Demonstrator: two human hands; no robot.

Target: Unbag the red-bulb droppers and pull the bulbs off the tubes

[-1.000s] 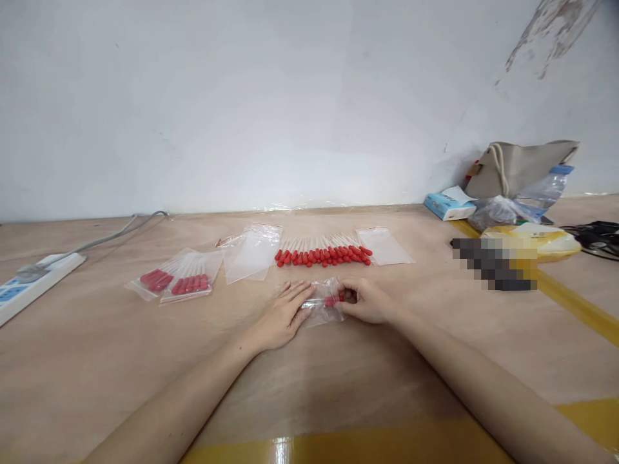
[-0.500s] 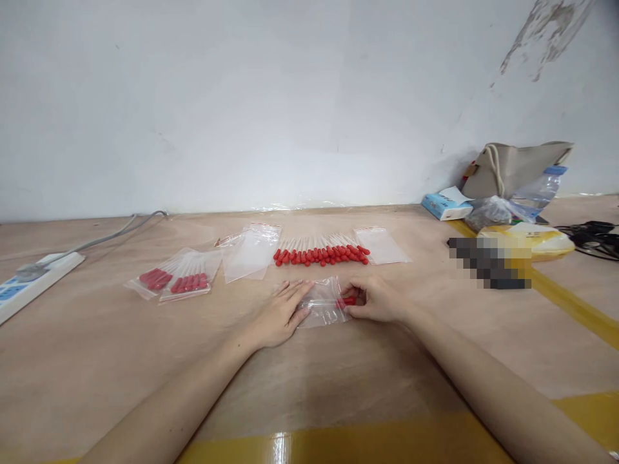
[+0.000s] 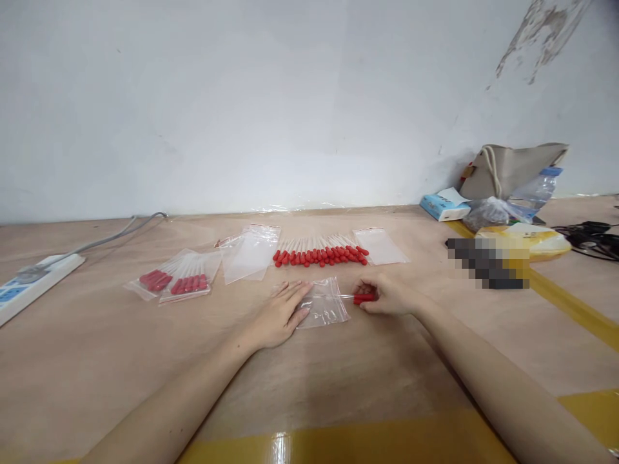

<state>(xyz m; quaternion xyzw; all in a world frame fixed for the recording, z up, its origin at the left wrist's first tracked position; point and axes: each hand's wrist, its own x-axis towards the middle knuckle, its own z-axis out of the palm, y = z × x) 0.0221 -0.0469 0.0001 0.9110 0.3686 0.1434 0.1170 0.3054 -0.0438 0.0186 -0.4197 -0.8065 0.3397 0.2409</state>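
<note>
My left hand (image 3: 285,316) lies flat, fingers stretched, on the left part of a small clear zip bag (image 3: 326,312). To the right of the bag's mouth, my right hand (image 3: 389,295) is closed around the red bulbs of glass droppers (image 3: 363,299). Their clear stems reach left into the bag; how many there are I cannot tell. Behind the hands lies a row of droppers with red bulbs (image 3: 322,256), bulbs toward me. Two filled bags, one of them a bag of droppers (image 3: 189,283), rest at the left.
Flat zip bags (image 3: 251,254) lie left of the row, and another bag (image 3: 382,246) lies right of it. A power strip (image 3: 41,280) with a grey cable is at far left. At right are a blue tissue pack (image 3: 445,205), a beige bag (image 3: 517,171), a bottle and black cables.
My right hand has moved right with the droppers, so the red bulbs are now clear of the bag's mouth and the stems show. My left hand stays on the bag.
</note>
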